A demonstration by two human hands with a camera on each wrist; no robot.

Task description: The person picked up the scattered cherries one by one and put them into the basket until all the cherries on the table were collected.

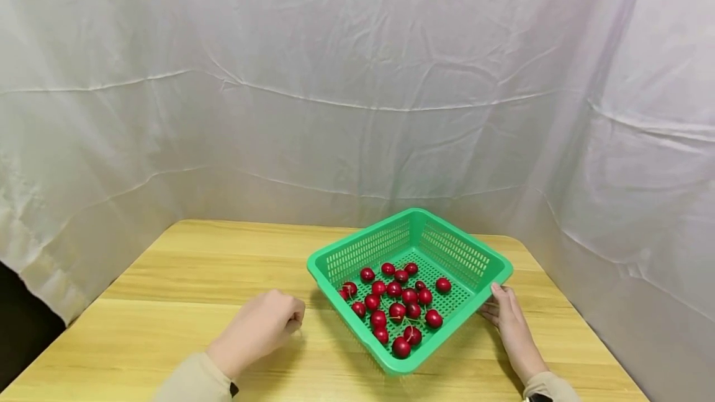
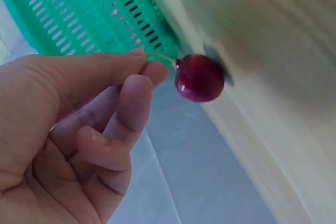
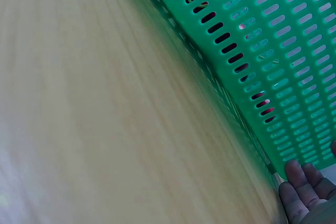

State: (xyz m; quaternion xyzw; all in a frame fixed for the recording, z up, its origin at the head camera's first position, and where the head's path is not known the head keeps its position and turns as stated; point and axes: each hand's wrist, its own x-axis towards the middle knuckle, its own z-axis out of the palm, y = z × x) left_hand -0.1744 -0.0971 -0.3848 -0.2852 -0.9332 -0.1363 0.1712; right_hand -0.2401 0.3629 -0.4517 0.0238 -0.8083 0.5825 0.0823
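Observation:
A green plastic basket (image 1: 417, 228) with slotted walls stands at an angle on the wooden table, several red cherries (image 1: 409, 296) spread over its floor. To its left, my left hand (image 1: 262, 327) is low over the table. The left wrist view shows its thumb and forefinger pinching the thin stem of a single dark red cherry (image 2: 199, 78), which hangs past the fingertips near the tabletop. At the basket's right corner, my right hand (image 1: 511, 327) holds on, thumb at the rim and fingers (image 3: 299, 179) against the outer wall below.
The wooden tabletop (image 1: 223, 253) extends left of the basket and in front of it. Pale cloth (image 1: 357, 141) hangs behind the table and along both sides. A dark gap (image 1: 25, 334) shows past the table's left edge.

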